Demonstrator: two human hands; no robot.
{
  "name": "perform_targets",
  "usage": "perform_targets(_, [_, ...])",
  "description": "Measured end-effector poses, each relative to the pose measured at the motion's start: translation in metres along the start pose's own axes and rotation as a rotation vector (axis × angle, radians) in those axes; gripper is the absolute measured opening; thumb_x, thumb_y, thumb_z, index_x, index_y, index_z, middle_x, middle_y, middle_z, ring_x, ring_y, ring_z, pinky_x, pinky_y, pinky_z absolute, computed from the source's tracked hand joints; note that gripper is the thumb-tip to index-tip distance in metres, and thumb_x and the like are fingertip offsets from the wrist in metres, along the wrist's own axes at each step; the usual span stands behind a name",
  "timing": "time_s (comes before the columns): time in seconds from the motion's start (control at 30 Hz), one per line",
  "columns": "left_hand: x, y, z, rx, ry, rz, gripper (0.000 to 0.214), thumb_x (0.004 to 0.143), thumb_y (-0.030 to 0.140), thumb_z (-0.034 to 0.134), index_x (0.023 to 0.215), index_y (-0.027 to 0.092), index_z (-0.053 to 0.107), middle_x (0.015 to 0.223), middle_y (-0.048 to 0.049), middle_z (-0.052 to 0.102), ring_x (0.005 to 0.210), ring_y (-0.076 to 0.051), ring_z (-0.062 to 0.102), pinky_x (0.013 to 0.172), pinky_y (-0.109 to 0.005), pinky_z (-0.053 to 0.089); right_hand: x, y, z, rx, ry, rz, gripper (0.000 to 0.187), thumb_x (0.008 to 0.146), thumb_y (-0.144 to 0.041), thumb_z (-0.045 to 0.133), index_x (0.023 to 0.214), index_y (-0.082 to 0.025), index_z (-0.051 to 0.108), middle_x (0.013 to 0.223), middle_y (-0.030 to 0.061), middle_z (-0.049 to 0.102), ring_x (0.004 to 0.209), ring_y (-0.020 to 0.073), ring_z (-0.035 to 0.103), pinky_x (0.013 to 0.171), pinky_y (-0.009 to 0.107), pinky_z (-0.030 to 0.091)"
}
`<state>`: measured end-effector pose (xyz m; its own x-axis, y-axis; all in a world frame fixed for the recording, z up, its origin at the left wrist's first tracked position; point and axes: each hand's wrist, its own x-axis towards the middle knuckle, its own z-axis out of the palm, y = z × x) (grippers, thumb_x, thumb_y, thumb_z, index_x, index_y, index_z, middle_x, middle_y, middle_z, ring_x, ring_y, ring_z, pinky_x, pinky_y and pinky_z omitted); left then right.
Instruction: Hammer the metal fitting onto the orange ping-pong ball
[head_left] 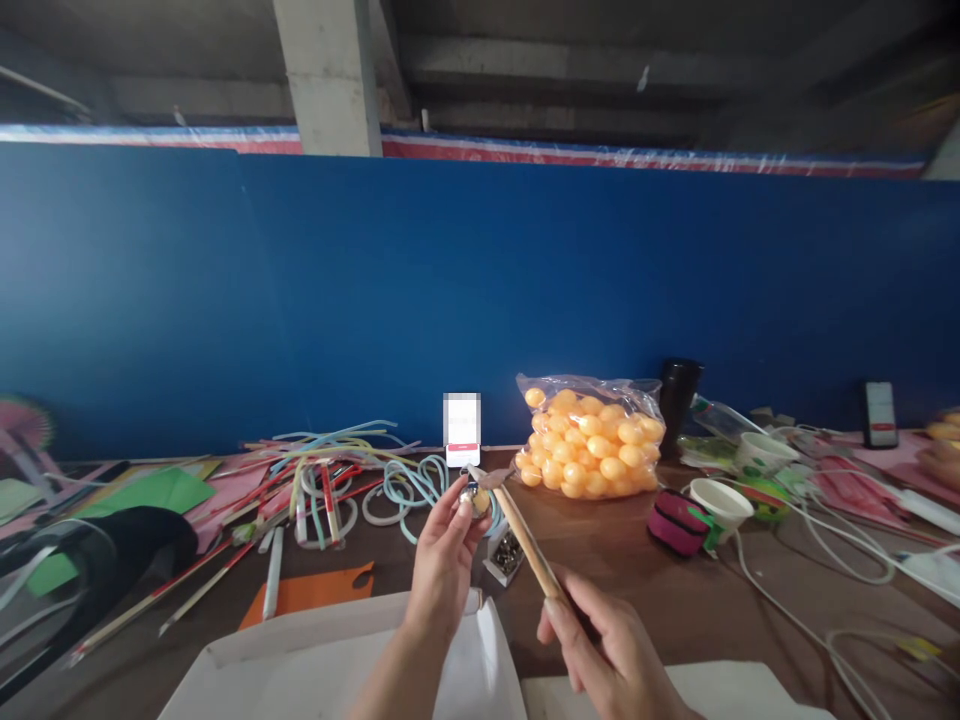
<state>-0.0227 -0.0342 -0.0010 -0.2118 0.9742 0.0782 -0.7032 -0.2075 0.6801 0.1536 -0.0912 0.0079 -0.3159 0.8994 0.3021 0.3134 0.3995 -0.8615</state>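
Hammer (527, 545), axis slanting, head upper left: held in my right grip (611, 645). Left grip (444, 555): pinching shiny item (474, 498), partly hidden.

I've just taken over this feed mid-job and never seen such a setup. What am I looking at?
No machine here: these are a person's two bare hands, in one picture from a head-worn camera facing forward and down. The right hand grips a wooden-handled hammer. The left hand holds a shiny object too small to identify, beside the hammer's head. On the brown table lie a box of small metal pieces, a bag of orange balls and a magenta pouch; a phone stands before the blue partition.
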Motion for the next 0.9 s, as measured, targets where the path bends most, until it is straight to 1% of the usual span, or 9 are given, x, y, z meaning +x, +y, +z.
perform_targets(0.17, [-0.004,0.003,0.003,0.005,-0.067,-0.097,0.044,0.076,0.025,0.074,0.119,0.019,0.065,0.099,-0.0079,0.073,0.086,-0.015,0.069,0.083,-0.027,0.054,0.001,-0.005,-0.011,0.058,0.014,0.072,0.041,0.094,-0.053,0.043,0.083,-0.017,0.058,0.061,-0.002,0.055,0.039,0.0075,0.042,0.04,0.02,0.034])
perform_targets(0.27, [-0.004,0.001,0.003,0.023,-0.084,-0.103,0.045,0.076,0.024,0.074,0.12,0.019,0.064,0.1,-0.0082,0.072,0.087,-0.016,0.068,0.082,-0.028,0.054,0.002,-0.007,-0.024,0.128,0.028,0.126,0.042,0.093,-0.056,0.044,0.083,-0.017,0.057,0.071,0.0014,0.06,0.039,0.0066,0.042,0.039,0.02,0.032])
perform_targets(0.37, [-0.003,-0.004,0.001,0.052,-0.095,-0.092,0.038,0.076,0.022,0.074,0.113,0.018,0.067,0.102,-0.0076,0.071,0.088,-0.015,0.067,0.081,-0.026,0.054,0.001,-0.007,-0.035,0.139,0.007,0.202,0.044,0.092,-0.058,0.044,0.081,-0.017,0.057,0.075,0.0035,0.063,0.038,0.0059,0.041,0.038,0.02,0.03])
perform_targets(0.47, [-0.001,-0.009,-0.001,0.079,-0.088,-0.083,0.035,0.075,0.021,0.075,0.109,0.019,0.068,0.103,-0.0066,0.07,0.09,-0.015,0.067,0.082,-0.025,0.053,-0.003,-0.01,-0.042,0.1,-0.021,0.25,0.047,0.092,-0.059,0.044,0.079,-0.017,0.058,0.065,0.0003,0.06,0.036,0.0055,0.038,0.039,0.02,0.029])
perform_targets(0.57, [0.0,-0.012,-0.001,0.101,-0.074,-0.081,0.037,0.073,0.021,0.076,0.11,0.02,0.068,0.102,-0.0057,0.071,0.091,-0.015,0.067,0.084,-0.027,0.053,-0.007,-0.013,-0.046,0.065,-0.043,0.268,0.049,0.092,-0.061,0.043,0.075,-0.018,0.059,0.046,-0.0059,0.047,0.035,0.0071,0.037,0.04,0.02,0.029])
perform_targets(0.63, [0.001,-0.012,-0.001,0.107,-0.067,-0.083,0.038,0.073,0.022,0.076,0.11,0.021,0.068,0.101,-0.0054,0.071,0.092,-0.016,0.067,0.087,-0.029,0.052,-0.008,-0.013,-0.047,0.058,-0.058,0.271,0.05,0.092,-0.061,0.042,0.073,-0.019,0.059,0.041,-0.0073,0.041,0.035,0.0081,0.037,0.039,0.02,0.028])
perform_targets(0.7, [0.001,-0.013,-0.001,0.113,-0.057,-0.082,0.038,0.073,0.022,0.076,0.111,0.022,0.068,0.103,-0.0054,0.071,0.093,-0.017,0.067,0.089,-0.03,0.052,-0.009,-0.012,-0.045,0.065,-0.063,0.247,0.049,0.092,-0.061,0.042,0.072,-0.019,0.059,0.045,-0.0051,0.047,0.035,0.0077,0.037,0.037,0.02,0.028])
perform_targets(0.8, [0.003,-0.014,-0.003,0.128,-0.047,-0.073,0.038,0.073,0.023,0.076,0.11,0.023,0.068,0.107,-0.0054,0.07,0.096,-0.018,0.067,0.089,-0.03,0.051,-0.009,-0.007,-0.04,0.079,-0.056,0.206,0.045,0.091,-0.059,0.044,0.078,-0.02,0.061,0.06,-0.0004,0.06,0.035,0.0069,0.039,0.034,0.019,0.028])
perform_targets(0.9, [0.005,-0.016,-0.004,0.143,-0.035,-0.063,0.04,0.073,0.023,0.076,0.112,0.023,0.068,0.113,-0.006,0.068,0.098,-0.019,0.067,0.09,-0.031,0.051,-0.01,-0.003,-0.034,0.086,-0.063,0.214,0.043,0.092,-0.058,0.043,0.084,-0.02,0.061,0.065,0.0007,0.063,0.036,0.0072,0.041,0.032,0.018,0.028])
